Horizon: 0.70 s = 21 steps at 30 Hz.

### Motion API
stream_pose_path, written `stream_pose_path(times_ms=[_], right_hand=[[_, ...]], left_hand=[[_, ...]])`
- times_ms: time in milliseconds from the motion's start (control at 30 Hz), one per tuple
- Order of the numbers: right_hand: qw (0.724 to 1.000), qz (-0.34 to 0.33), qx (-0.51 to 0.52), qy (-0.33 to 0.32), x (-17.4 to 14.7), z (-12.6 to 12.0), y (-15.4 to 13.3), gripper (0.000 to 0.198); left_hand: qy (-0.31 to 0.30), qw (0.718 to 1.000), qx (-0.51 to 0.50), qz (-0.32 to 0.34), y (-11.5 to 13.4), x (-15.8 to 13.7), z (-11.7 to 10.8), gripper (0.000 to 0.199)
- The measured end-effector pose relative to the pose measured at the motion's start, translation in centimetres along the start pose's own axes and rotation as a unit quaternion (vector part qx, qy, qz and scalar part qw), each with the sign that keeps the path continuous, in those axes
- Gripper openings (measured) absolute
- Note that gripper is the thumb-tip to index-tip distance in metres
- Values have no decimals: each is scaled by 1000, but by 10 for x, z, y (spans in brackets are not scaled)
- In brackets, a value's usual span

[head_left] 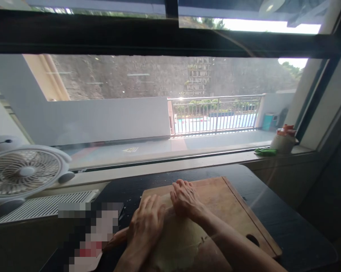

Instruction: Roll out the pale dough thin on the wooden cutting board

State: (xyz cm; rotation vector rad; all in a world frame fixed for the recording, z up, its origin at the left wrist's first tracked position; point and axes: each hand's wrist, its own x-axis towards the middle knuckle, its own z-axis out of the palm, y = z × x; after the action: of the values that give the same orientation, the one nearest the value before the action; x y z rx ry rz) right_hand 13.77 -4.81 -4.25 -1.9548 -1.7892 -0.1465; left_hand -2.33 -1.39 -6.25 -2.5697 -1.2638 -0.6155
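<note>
One left hand (148, 219) and one right hand (186, 198) rest side by side on the far part of a pale sheet (182, 236), apparently dough, flat on a wooden board (218, 192), probably paired to spread pressure, the dark table (281, 215) backing it. Fingers bend loosely, pointing roughly windowward; can't tell if they pinch anything underneath. Sheet's long axis seems to run near-to-far, towards the window frame (102, 37), but arms hide the outline.

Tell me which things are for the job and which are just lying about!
Seemingly for the job:
- left hand and right hand
- pale, dough-like sheet
- wooden board
- dark table

Seemingly just about:
- white fan
- green item
- windowsill container
</note>
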Motion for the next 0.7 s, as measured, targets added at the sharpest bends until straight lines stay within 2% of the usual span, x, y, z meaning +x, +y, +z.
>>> stream_pose_path(times_ms=[133, 267, 400, 600, 700], right_hand=[[997, 2, -4, -74, 39, 17, 5, 35], [996, -8, 3, -88, 44, 20, 8, 42], [997, -23, 7, -75, 13, 5, 7, 37], [998, -50, 29, 5, -61, -13, 9, 28], [999, -45, 28, 10, -73, -16, 9, 29]], left_hand=[[-15, 1000, -11, -15, -4, 0, -3, 42], [-21, 1000, -22, -4, -5, -9, -16, 36], [13, 999, -23, 30, 2, -28, -25, 32], [33, 998, -12, 61, 11, -60, -27, 34], [39, 997, -10, 72, 13, -68, -24, 35]])
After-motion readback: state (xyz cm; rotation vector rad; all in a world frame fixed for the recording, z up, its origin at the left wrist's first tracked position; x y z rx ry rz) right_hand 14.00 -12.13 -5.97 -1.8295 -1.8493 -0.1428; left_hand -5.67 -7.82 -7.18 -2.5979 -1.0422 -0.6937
